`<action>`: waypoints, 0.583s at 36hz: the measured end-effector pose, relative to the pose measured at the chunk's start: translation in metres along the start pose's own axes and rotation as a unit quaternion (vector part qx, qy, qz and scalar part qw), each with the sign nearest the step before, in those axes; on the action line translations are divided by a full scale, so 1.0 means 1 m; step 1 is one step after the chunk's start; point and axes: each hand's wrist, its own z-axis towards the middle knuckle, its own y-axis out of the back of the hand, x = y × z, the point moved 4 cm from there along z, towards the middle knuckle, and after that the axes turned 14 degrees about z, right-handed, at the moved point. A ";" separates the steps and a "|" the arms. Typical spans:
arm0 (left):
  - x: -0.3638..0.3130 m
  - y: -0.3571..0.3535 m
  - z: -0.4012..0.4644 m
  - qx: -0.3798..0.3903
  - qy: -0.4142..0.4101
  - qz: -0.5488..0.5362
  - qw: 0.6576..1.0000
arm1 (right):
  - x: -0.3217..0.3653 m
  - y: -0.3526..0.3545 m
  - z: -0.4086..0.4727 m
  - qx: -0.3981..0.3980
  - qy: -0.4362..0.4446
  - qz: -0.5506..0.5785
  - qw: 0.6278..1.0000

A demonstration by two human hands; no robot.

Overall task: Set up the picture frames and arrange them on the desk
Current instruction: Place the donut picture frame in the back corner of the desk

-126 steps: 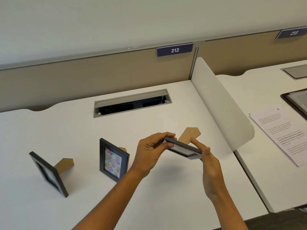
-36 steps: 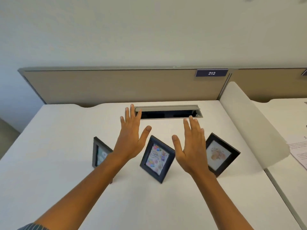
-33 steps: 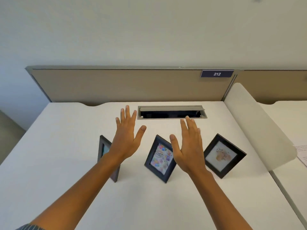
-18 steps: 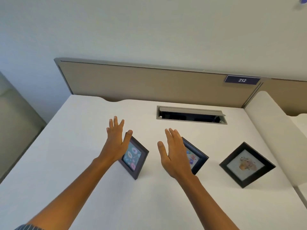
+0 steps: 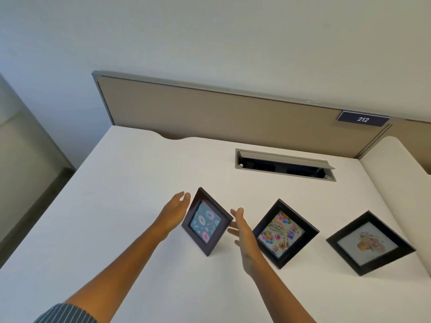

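Three black picture frames stand upright in a row on the white desk. The left frame shows doughnuts on blue. The middle frame holds a colourful birthday picture. The right frame shows a pale drawing. My left hand is flat and open just beside the left edge of the doughnut frame. My right hand is open by that frame's right edge, between it and the middle frame. Neither hand grips anything; whether they touch the frame I cannot tell.
A grey cable slot is set into the desk behind the frames. A tan partition with a "212" label runs along the back. A white curved divider closes the right side. The desk's left edge drops to the floor.
The view has swung left. Both hands dropped from above the frames and now flank the left frame, palms facing it. All three frames stand where they were.
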 end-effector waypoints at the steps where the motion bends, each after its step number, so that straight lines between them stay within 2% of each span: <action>1: 0.002 -0.001 0.002 0.007 0.003 -0.003 1.000 | -0.002 -0.001 0.001 0.001 -0.004 0.005 1.000; 13: -0.002 -0.013 0.013 0.055 -0.036 0.001 0.998 | -0.016 -0.014 0.005 0.027 -0.084 0.059 0.994; 21: 0.000 -0.014 0.015 0.040 -0.051 0.015 0.998 | -0.022 -0.022 0.008 0.044 -0.095 0.109 0.989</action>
